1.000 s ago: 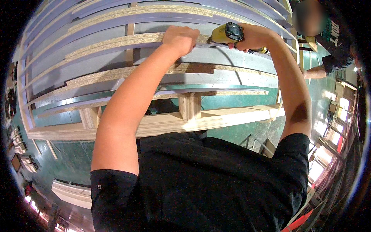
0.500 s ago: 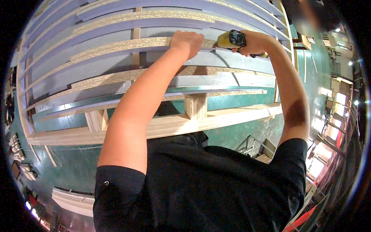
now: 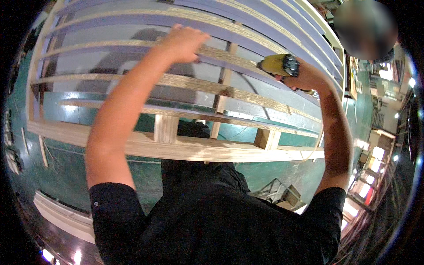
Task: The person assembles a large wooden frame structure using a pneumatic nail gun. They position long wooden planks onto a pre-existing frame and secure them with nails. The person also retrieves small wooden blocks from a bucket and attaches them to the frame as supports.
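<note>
My right hand (image 3: pixel 309 76) grips a yellow and black nail gun (image 3: pixel 279 65), its nose pointing left at a chipboard-edged slat (image 3: pixel 240 61) of a large wooden frame. Whether the nose touches the slat I cannot tell. My left hand (image 3: pixel 186 43) hovers over the same slat, further left, fingers loosely stretched and the thumb apart, holding nothing. The frame's long pale front beam (image 3: pixel 198 149) runs across in front of me, with short wooden blocks (image 3: pixel 166 128) standing against its inner side.
More parallel slats fill the frame toward the far side. A thin hose (image 3: pixel 314 152) hangs over the front beam at the right. A person (image 3: pixel 365 31) is at the far right. Pale boards (image 3: pixel 62 214) lie on the green floor (image 3: pixel 132 170) at lower left.
My left hand has come off the slat, its fingers loosening, and shifted left. The nail gun has also moved left along the frame, while the view has turned and the frame appears further right.
</note>
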A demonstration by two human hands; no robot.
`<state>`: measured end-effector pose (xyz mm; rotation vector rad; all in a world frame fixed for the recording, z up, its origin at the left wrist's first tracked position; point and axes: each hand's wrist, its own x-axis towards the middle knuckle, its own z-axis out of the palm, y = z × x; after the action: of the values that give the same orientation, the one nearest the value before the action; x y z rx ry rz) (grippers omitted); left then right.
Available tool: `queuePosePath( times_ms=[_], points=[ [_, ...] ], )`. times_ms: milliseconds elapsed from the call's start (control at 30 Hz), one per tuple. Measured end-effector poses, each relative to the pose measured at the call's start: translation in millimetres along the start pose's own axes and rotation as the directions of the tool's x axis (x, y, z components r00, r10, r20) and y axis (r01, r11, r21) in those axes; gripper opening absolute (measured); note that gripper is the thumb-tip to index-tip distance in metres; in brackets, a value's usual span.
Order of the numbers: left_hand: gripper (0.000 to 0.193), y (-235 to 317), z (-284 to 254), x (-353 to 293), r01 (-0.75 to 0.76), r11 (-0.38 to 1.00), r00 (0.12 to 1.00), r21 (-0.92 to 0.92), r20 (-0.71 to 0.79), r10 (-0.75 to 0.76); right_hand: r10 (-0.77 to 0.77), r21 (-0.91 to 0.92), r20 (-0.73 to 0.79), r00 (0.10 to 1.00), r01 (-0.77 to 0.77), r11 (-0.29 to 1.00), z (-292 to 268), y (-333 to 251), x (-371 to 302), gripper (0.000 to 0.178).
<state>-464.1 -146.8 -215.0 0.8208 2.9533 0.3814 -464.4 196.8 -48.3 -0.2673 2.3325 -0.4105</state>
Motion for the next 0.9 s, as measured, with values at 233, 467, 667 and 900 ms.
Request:
queuePosePath(
  times_ms=[233, 467, 667, 900],
  points=[
    [0.036, -91.0, -23.8, -53.9, 0.150, 0.969, 0.986, -0.195, 0.107, -0.131, -0.216, -0.031, 0.112, 0.970, 0.221, 0.975, 48.2, -122.6, 103.0, 0.042],
    [0.033, -104.5, -26.0, -63.4, 0.152, 0.983, 0.982, -0.099, 0.132, -0.138, -0.156, -0.081, 0.120, 0.980, 0.166, 0.983, 55.7, -220.2, 129.0, 0.046],
    [0.033, -116.2, -11.1, -65.5, 0.059, 0.975, 0.997, -0.216, 0.052, -0.049, -0.184, -0.119, 0.218, 0.959, 0.213, 0.970, 54.9, -223.7, 145.6, 0.045],
    [0.034, -119.8, -11.1, -67.3, 0.076, 0.964, 0.997, -0.256, 0.021, -0.073, -0.138, -0.194, 0.179, 0.974, 0.173, 0.966, 55.6, -236.0, 140.7, 0.049]
  ],
)
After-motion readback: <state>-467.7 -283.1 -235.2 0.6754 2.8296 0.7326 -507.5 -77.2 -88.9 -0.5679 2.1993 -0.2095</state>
